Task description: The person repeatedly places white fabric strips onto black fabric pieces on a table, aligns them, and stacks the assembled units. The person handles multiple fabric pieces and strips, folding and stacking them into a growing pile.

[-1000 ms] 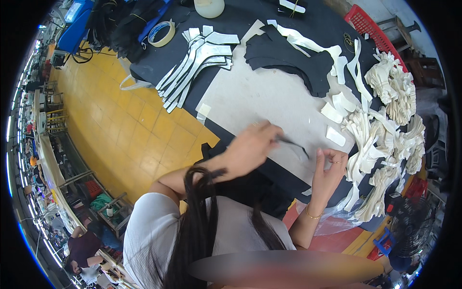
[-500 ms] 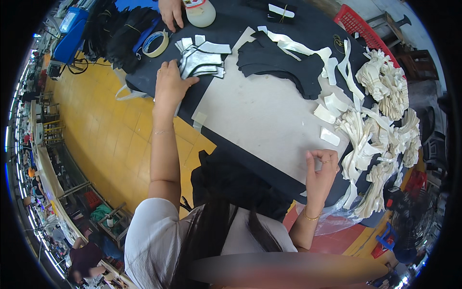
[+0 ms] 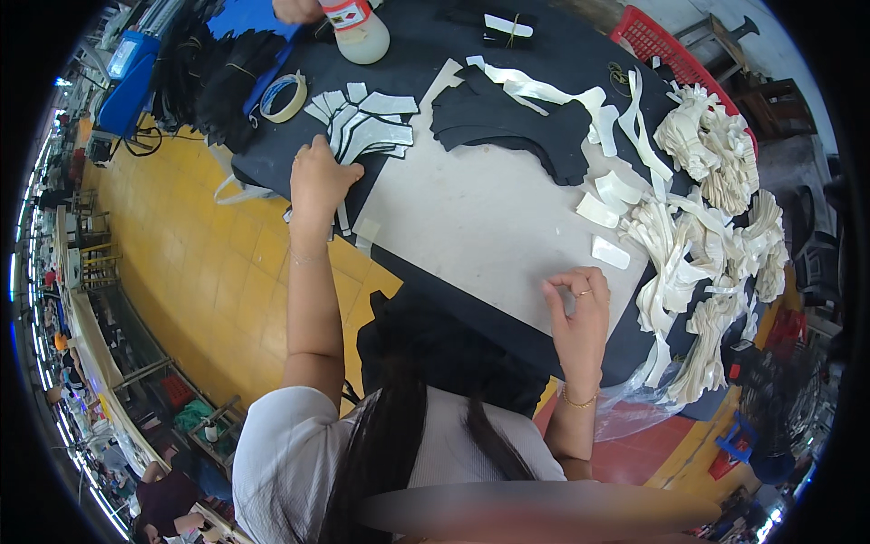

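My left hand is at the table's left edge, against the lower left of a fanned stack of silvery-white cut pieces with black edges. Its thumb stands apart from the bent fingers, and I see nothing held in it. My right hand is over the lower right of a pale grey board. Thumb and index finger curl together there, with nothing visible between them. Beyond it, a few small white pieces lie on the board. Black shaped fabric pieces lie across the board's far side.
Bundles of cream strips crowd the right side, near a red basket. At the far left are a tape roll, bundled black pieces and a white bottle. Another person's hand is beside the bottle.
The view has shifted a little. My right hand has moved slightly left over the board, and my left hand stays by the stack. The other person's hand has drawn farther back, and the bottle is tilted.
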`<action>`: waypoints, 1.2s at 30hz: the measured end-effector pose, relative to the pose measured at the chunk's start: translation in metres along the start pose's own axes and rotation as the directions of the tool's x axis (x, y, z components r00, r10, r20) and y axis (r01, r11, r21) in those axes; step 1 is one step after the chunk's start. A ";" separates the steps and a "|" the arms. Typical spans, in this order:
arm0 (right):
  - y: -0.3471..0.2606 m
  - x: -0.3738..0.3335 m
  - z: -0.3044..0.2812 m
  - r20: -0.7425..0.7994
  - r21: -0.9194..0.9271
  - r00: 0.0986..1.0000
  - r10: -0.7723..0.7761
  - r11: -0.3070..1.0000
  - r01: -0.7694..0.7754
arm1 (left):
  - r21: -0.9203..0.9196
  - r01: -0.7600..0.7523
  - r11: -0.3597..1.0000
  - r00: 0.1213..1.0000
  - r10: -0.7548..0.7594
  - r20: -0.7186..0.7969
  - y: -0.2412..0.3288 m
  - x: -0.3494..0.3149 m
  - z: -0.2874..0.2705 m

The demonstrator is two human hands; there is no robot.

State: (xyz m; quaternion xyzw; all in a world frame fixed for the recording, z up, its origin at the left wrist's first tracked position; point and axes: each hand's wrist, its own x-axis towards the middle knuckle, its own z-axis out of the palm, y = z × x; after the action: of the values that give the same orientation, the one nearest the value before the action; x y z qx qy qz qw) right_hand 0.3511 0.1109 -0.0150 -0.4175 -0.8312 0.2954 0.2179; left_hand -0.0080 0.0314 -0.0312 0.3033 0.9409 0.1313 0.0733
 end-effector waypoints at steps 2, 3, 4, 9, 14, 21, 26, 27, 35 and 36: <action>-0.002 -0.001 0.001 0.027 0.017 0.999 -0.020 1.000 0.020 | -0.069 0.038 0.997 0.999 -0.037 0.012 0.006 -0.006 0.000; -0.003 -0.001 0.000 0.041 0.025 0.999 -0.033 0.999 0.032 | -0.059 0.019 0.998 0.999 -0.021 -0.024 0.009 -0.011 -0.002; -0.004 -0.001 0.000 0.060 0.028 0.998 -0.036 0.999 0.034 | -0.052 -0.016 0.999 0.997 0.012 -0.078 0.013 -0.017 -0.006; -0.019 0.012 -0.011 0.051 0.182 0.995 -0.084 0.981 0.074 | -0.088 -0.259 0.962 0.947 0.235 -0.220 0.036 -0.059 -0.037; -0.050 0.028 -0.029 -0.166 0.112 0.941 -0.295 0.942 0.315 | -0.233 -0.537 0.811 0.835 0.550 -0.010 0.063 -0.101 -0.049; -0.056 0.040 -0.035 0.040 -0.034 0.985 -0.167 0.985 0.169 | -0.315 -0.754 0.577 0.587 0.806 0.071 0.091 -0.120 -0.030; -0.040 0.034 -0.032 0.168 -0.029 0.976 -0.138 0.989 0.144 | -0.373 -0.734 0.568 0.569 0.814 0.120 0.093 -0.116 -0.018; -0.037 0.033 -0.030 0.155 0.014 0.972 -0.177 0.984 0.177 | -0.396 -0.722 0.567 0.568 0.813 0.129 0.092 -0.115 -0.015; -0.010 0.023 -0.002 0.167 0.098 0.924 -0.345 0.938 0.332 | -0.595 -0.469 0.653 0.325 0.753 0.572 0.089 -0.073 0.002; -0.007 0.022 0.001 0.142 0.105 0.923 -0.359 0.932 0.346 | -0.638 -0.328 0.697 0.206 0.712 0.672 0.091 -0.055 0.004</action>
State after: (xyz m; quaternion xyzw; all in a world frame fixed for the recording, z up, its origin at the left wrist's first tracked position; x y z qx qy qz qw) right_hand 0.3347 0.1252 -0.0083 -0.2274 -0.8953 0.3159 0.2167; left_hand 0.0875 0.0704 -0.0051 0.6088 0.5432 0.1352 0.5621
